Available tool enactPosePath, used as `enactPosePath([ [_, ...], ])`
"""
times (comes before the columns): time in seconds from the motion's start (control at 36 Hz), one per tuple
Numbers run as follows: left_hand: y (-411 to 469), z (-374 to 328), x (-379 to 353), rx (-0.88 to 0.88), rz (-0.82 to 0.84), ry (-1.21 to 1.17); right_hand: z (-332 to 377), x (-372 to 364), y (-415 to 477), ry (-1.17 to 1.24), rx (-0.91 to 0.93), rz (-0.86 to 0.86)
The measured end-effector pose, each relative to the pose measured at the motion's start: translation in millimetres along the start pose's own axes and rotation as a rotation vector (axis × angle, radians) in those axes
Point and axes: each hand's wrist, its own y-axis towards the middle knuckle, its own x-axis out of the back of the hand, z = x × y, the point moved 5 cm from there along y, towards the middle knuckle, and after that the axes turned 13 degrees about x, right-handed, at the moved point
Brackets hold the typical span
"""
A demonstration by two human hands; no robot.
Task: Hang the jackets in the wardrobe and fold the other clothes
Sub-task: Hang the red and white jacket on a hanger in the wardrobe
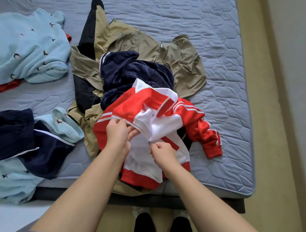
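Both hands pinch the glossy red-and-white jacket (145,115): left hand (118,131) on its zipper edge, right hand (162,151) at the zipper pull, over the quilted bed (223,48).

Somebody's bedroom at home

Blue quilted mattress (214,39) fills the view, loose clothes (28,43) dumped across it, plain beige floor (265,121) along the right side.

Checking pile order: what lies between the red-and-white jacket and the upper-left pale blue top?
In the head view, a navy velvet garment and the tan-and-black jacket lie between them.
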Motion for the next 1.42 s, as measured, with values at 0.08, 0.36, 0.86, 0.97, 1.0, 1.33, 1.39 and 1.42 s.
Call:
enactPosePath([
  [0.08, -6, -5, -7, -0.05, 0.044, -0.068, 10, 0, 3, 0.018, 0.026, 0.01],
  [0.36, -3, 31, 4, -0.401, 0.286, 1.036, 25, 31, -3, 0.45, 0.023, 0.027],
  [0.86, -11, -34, -80, -0.474, 0.129, 1.0, -7, 35, -17, 0.15, -0.006, -0.016],
  [0.97, -8, -19, -76, -0.252, 0.292, 0.879, 2, 43, -14, 0.252, -0.017, 0.012],
  [1.0, -7, -11, -72, -0.213, 0.346, 0.89, 2, 44, -14, 0.277, -0.038, 0.024],
  [1.33, 7, 66, -22, -0.757, 0.151, 1.652, -3, 59, -1, 0.755, -0.122, -0.098],
  [1.39, 12, 73, -10, -0.716, 0.135, 1.715, 2, 72, 4, 0.787, -0.087, -0.139],
  [1.42, 13, 75, -5, -0.701, 0.121, 1.718, 4, 77, 5, 0.771, -0.07, -0.136],
])
